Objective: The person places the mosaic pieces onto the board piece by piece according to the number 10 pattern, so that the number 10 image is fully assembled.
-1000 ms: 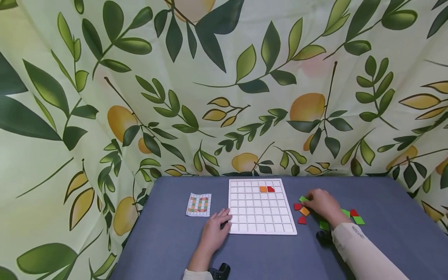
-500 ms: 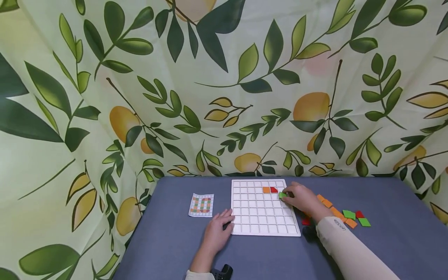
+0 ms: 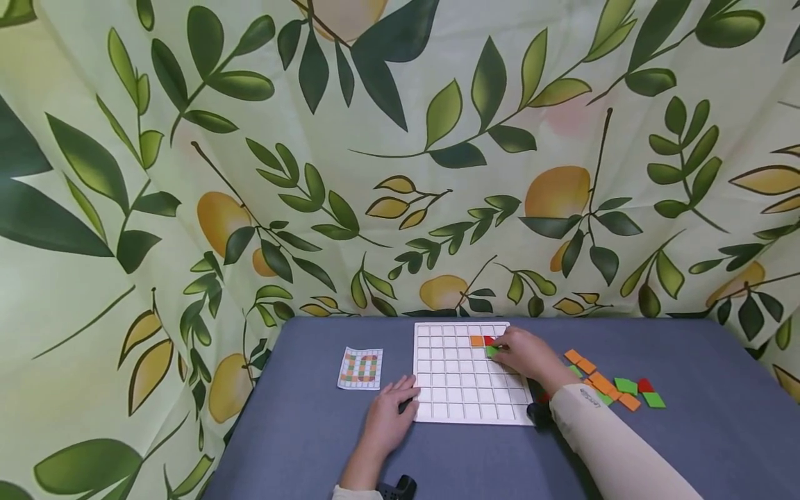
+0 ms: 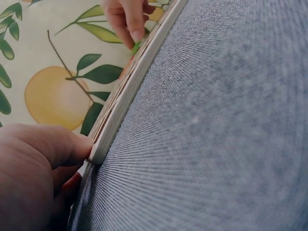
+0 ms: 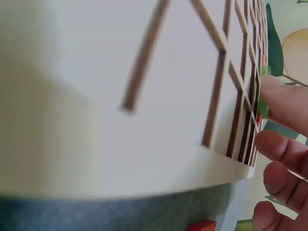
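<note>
A white grid board (image 3: 462, 389) lies on the table. My right hand (image 3: 530, 356) reaches over its upper right part and pinches a green tile (image 3: 491, 352) between thumb and finger. That tile is just below a red tile (image 3: 489, 341) with a curved side, which sits in a cell beside an orange tile (image 3: 477, 341). In the right wrist view, the green tile (image 5: 263, 107) is at the fingertips. My left hand (image 3: 389, 415) rests at the board's left edge, fingers stretched out. The left wrist view shows its thumb (image 4: 72, 147) touching the board's side.
Several loose orange, green and red tiles (image 3: 602, 383) lie right of the board, some partly behind my right arm. A small printed pattern card (image 3: 360, 369) lies left of the board. Behind the blue-grey table (image 3: 300, 417) hangs a leaf-patterned curtain (image 3: 375, 264).
My right hand has gone from the loose tiles leftward onto the board, carrying the green tile to just under the red one. My left hand has stayed at the board's edge.
</note>
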`<control>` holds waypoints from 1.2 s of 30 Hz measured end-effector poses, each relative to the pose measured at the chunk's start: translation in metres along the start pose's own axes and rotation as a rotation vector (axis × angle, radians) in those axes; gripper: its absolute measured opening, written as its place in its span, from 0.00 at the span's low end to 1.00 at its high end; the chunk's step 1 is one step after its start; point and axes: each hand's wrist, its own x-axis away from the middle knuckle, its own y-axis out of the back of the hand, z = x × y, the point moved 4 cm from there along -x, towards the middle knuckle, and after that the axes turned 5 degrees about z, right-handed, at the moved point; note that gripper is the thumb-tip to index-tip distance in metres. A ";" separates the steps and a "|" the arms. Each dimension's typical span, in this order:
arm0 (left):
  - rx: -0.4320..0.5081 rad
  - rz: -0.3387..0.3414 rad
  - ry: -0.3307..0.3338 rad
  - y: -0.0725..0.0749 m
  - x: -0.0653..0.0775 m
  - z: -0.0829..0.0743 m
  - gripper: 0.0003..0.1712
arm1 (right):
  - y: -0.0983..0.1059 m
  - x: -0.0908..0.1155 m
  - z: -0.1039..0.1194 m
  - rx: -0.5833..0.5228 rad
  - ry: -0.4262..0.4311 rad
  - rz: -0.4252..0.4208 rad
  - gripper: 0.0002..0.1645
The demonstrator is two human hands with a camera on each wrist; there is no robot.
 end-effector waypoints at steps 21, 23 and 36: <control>0.014 -0.009 0.011 0.000 0.001 0.001 0.14 | -0.002 -0.002 -0.007 -0.137 -0.085 0.024 0.14; 0.017 -0.009 0.008 -0.001 0.000 0.001 0.14 | 0.001 0.002 -0.011 -0.144 -0.084 0.011 0.14; -0.008 -0.025 -0.021 -0.001 0.002 0.002 0.14 | 0.020 0.058 -0.053 -0.219 -0.140 -0.095 0.17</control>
